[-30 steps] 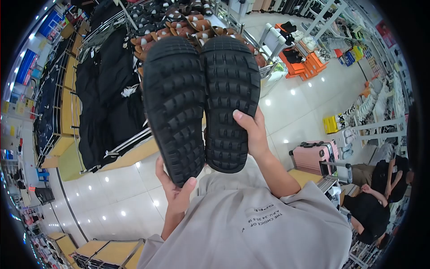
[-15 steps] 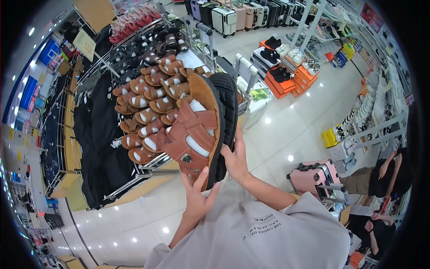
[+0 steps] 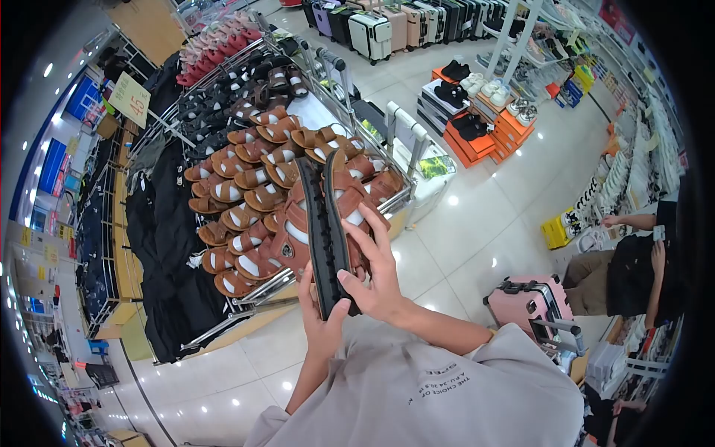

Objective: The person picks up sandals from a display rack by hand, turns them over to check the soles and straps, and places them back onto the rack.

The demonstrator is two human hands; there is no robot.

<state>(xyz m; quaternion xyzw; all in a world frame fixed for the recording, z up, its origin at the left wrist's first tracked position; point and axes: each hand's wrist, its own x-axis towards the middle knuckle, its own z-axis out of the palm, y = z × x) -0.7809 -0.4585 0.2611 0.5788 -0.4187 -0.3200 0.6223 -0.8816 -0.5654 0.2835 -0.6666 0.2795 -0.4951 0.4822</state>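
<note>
Two brown sandals with black soles are held upright, sole against sole, in front of me. My left hand (image 3: 323,320) grips the heel end of the left sandal (image 3: 294,227), whose strap carries a round metal badge. Around the right sandal (image 3: 346,195) my right hand (image 3: 376,276) is wrapped, with fingers over its strap and the thumb near the sole. Behind them, rows of brown sandals (image 3: 242,216) lie on a metal-railed display stand (image 3: 261,294).
Black clothing (image 3: 165,253) lies left of the sandals. A price sign (image 3: 129,99) stands behind it. Orange shoe boxes (image 3: 514,130) and a pink suitcase (image 3: 527,298) are on the right, near a person in black (image 3: 633,276). Suitcases (image 3: 370,37) line the back.
Both soles faced me first; the sandals have since turned edge-on, sole to sole, with straps outward. My right hand has moved onto the right sandal's strap. More of the display shows.
</note>
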